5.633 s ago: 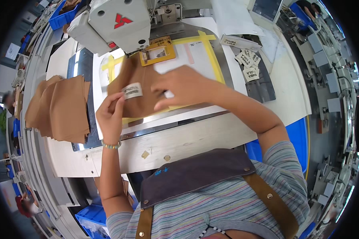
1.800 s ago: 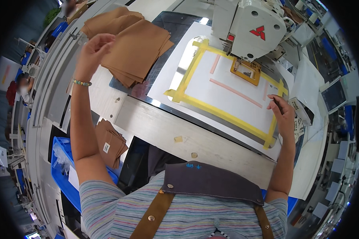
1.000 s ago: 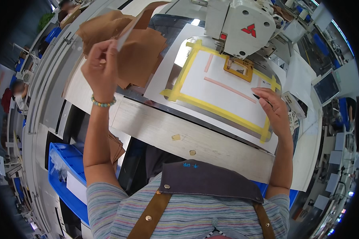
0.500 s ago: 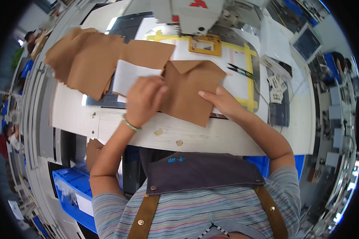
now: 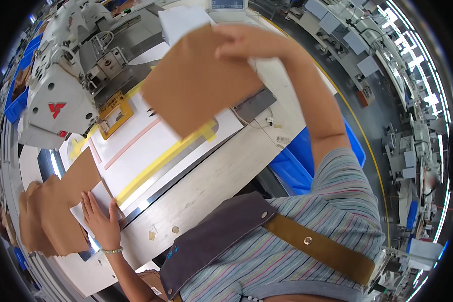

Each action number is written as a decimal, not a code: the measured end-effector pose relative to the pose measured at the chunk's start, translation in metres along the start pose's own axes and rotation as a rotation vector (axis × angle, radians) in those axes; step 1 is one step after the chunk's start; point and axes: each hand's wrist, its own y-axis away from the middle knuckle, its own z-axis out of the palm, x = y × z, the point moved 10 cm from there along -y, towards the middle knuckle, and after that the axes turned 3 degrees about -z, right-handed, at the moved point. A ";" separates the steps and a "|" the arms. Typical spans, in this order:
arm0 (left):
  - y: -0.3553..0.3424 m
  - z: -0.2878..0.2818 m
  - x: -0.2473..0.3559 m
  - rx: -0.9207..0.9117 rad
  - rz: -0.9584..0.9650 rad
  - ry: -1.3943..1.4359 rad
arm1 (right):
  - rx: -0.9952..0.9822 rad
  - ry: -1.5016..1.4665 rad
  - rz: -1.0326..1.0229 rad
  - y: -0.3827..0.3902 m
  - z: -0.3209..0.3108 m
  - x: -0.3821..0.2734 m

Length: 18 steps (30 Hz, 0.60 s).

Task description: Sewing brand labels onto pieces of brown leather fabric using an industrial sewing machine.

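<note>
My right hand [image 5: 251, 41], raised at the far side of the table, grips a flat brown sheet [image 5: 199, 83] by its upper edge, thumb on its face. The sheet hangs above the white work surface and hides part of it. Whether it is leather or cloth I cannot tell. At the left, my left hand [image 5: 101, 219] lies flat on a white sheet [image 5: 101, 196], fingers stretched out. Beside and under that white sheet spreads a pile of brown sheets [image 5: 55, 214].
A large white sewing machine [image 5: 60, 95] stands at the back left, next to a yellow frame [image 5: 116, 118] on the work surface. Yellow tape [image 5: 156, 168] borders that surface. A blue bin [image 5: 299, 161] sits below the table at the right, and a white box [image 5: 183, 22] at the back.
My right hand has lifted the brown sheet off the work surface and carried it right and away. My left hand has flattened onto the white sheet. The view has swung right.
</note>
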 end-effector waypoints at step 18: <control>-0.040 -0.002 -0.028 -0.069 -0.193 -0.053 | 1.057 -0.520 0.805 0.132 -0.119 0.427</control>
